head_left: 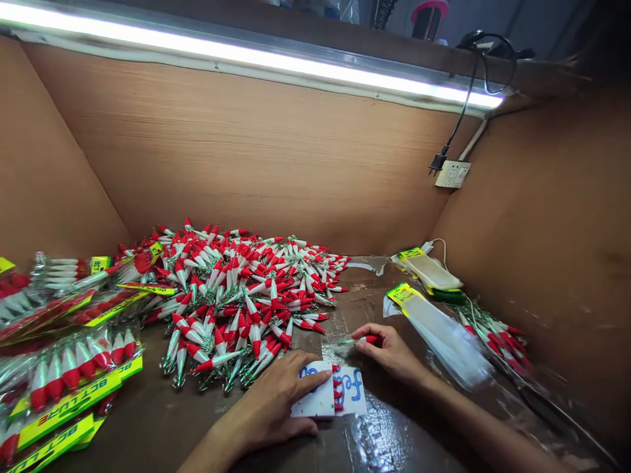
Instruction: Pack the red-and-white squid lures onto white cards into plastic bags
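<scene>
My left hand (283, 397) grips a white card holder (323, 402) with blue writing, its fingers over the top and side. Several red lure tips (338, 387) stick out from the holder's right side, above a white sheet (353, 392) with blue lettering. Just up and right of it, my right hand (384, 351) pinches a red and white lure (365, 339) between thumb and fingers, its green hook end pointing left. Beyond both hands lies a big pile of red and white lures (246, 282).
Packed lures with yellow labels (73, 394) fill the left side. Clear bags with yellow headers (438, 335) and another bag stack (434, 269) lie at right, near loose lures (503, 341). A black plug (438, 161) hangs by the wall socket (453, 174).
</scene>
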Tool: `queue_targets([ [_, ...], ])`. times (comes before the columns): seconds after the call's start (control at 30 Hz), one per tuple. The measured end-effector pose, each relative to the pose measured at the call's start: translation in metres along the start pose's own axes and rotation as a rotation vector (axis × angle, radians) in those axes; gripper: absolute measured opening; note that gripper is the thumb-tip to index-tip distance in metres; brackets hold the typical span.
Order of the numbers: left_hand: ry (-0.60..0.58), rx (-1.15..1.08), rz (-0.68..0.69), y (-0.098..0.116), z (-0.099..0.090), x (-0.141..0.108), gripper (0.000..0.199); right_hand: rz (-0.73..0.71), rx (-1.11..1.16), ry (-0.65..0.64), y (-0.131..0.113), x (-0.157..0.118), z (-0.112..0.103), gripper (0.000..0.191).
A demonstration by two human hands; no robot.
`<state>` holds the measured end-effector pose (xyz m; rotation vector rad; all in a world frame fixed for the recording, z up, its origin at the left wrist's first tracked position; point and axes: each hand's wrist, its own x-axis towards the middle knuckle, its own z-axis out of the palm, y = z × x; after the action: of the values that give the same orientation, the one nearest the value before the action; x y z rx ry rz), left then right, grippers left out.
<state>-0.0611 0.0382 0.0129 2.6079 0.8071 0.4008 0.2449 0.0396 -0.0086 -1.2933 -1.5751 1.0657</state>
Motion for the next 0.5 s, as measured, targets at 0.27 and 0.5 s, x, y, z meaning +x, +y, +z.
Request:
queue_targets([
  [0.27,0.091,-0.021,0.012,-0.006,0.006,0.005,0.118,-0.010,0.085,0.080,-0.017,-0.004,-0.011,0.028],
  [0.5,0.116,-0.052,0.008,-0.008,0.008,0.005,0.127,0.083,0.138,-0.031,-0.005,-0.007,-0.005,0.034],
])
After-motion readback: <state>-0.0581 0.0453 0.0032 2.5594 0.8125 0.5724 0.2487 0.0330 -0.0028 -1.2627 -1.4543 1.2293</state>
